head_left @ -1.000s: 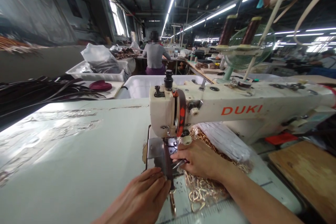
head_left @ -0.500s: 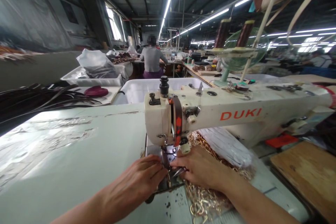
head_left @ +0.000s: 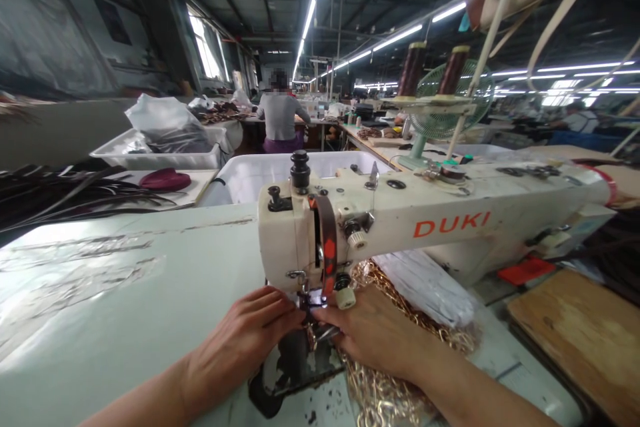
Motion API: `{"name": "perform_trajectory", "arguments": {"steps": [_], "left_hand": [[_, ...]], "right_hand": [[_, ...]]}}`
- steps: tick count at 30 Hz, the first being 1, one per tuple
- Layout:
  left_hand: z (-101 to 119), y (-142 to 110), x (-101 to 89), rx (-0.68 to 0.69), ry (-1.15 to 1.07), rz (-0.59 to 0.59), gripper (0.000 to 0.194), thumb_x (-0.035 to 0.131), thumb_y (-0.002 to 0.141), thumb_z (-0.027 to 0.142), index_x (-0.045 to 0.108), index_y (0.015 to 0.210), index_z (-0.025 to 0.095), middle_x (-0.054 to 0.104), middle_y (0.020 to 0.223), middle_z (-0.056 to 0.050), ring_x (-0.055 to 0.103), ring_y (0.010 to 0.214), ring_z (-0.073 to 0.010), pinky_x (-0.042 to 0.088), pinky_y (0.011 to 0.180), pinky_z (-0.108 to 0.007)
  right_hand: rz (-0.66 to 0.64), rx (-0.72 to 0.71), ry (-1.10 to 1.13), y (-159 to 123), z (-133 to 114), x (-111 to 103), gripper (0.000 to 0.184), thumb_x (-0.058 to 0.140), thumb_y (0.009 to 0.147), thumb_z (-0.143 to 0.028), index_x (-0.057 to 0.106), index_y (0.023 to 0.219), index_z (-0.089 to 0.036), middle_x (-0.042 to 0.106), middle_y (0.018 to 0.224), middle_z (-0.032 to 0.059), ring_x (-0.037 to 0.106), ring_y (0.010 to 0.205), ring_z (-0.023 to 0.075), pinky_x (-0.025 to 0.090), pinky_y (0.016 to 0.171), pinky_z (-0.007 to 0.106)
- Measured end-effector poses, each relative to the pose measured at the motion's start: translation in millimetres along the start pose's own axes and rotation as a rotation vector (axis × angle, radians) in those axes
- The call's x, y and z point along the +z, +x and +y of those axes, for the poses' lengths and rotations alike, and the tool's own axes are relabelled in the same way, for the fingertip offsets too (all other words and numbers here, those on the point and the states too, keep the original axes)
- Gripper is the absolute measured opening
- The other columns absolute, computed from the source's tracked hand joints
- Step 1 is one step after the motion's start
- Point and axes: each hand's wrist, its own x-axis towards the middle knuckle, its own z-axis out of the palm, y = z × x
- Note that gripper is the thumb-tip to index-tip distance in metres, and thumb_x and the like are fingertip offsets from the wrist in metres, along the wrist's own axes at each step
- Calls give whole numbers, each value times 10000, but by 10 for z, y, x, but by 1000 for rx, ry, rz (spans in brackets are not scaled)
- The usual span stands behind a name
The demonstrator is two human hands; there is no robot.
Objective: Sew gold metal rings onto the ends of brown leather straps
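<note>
A cream DUKI sewing machine [head_left: 450,217] stands on the pale green table [head_left: 125,300]. My left hand [head_left: 240,340] lies right under the machine's head with its fingers pressed together on a dark strap [head_left: 295,347] at the needle. My right hand [head_left: 373,333] meets it from the right, its fingertips pinching a small metal piece at the presser foot. Under my right wrist lies a heap of gold metal chain [head_left: 395,387]. The needle itself is hidden behind the machine's head and my fingers.
A white folded cloth [head_left: 425,287] lies under the machine's arm. A wooden board [head_left: 575,333] sits at right. White bins [head_left: 260,173], dark straps [head_left: 60,193] and a maroon piece [head_left: 165,180] lie behind. A green fan [head_left: 450,107] and thread cones stand beyond. A person sits far back, facing away.
My left hand has slid forward from the table's near edge up to the needle. The strap has moved in under the head, and the view has tilted down slightly.
</note>
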Motion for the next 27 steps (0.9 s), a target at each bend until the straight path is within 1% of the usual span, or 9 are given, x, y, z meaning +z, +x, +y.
{"name": "perform_trajectory", "arguments": {"steps": [2,6,11,16,20,22,24,26,27], "left_hand": [[-17,26,-15,21,20,20,248,380,994,199,598,1100,147,685,950,-66,663,894,-174,532,817,-291],[-41,59,-25,27,51,12,276,347,1005,214,601,1091,148,692,938,-60,672,839,-167,541,742,-263],[-71,62,18,46,42,36,275,340,1007,225,591,1082,143,694,937,-67,672,826,-174,544,740,-268],[-124,55,17,32,8,-27,310,325,1010,257,608,1081,153,699,933,-64,667,780,-190,529,684,-279],[-166,13,50,-9,-49,-79,300,334,1006,247,580,1155,160,691,989,-72,665,814,-196,512,707,-288],[-179,-11,75,-22,-73,-65,286,355,1001,244,580,1158,165,693,985,-75,663,806,-198,503,704,-295],[-193,-25,89,-79,-142,-46,264,384,994,254,617,1101,189,697,949,-58,661,787,-190,497,701,-290],[-221,-17,79,-218,-223,-69,229,446,975,299,649,1041,217,691,961,-41,658,838,-193,502,748,-288],[-243,-2,65,-293,-249,-91,218,496,951,338,651,1046,218,683,998,-47,652,885,-208,507,780,-299]], "right_hand": [[-3,2,-12,1,-5,4,298,497,890,-240,590,1171,-270,669,1127,19,640,928,241,466,778,347],[-8,-4,-39,11,-23,-11,300,468,913,-228,568,1196,-245,667,1131,39,642,913,237,474,759,342],[17,18,-61,29,-37,29,279,496,895,-224,580,1160,-249,667,1135,38,654,872,241,487,714,337],[39,30,-39,32,-24,84,260,528,851,-193,609,1093,-241,672,1116,25,641,928,251,491,784,357],[30,36,-17,15,-29,53,238,533,851,-200,629,1064,-246,683,1073,17,648,890,234,489,763,337],[37,43,-7,10,-38,29,243,528,861,-201,639,1071,-258,684,1073,14,649,885,226,484,761,328],[42,54,0,9,-44,16,247,527,868,-207,650,1075,-266,685,1069,15,650,885,223,477,764,322],[43,67,10,9,-43,22,245,527,872,-216,662,1068,-273,695,1036,11,653,877,223,472,763,318],[43,73,19,8,-40,30,245,527,872,-220,666,1065,-279,701,1014,5,655,871,222,469,761,316]]}}
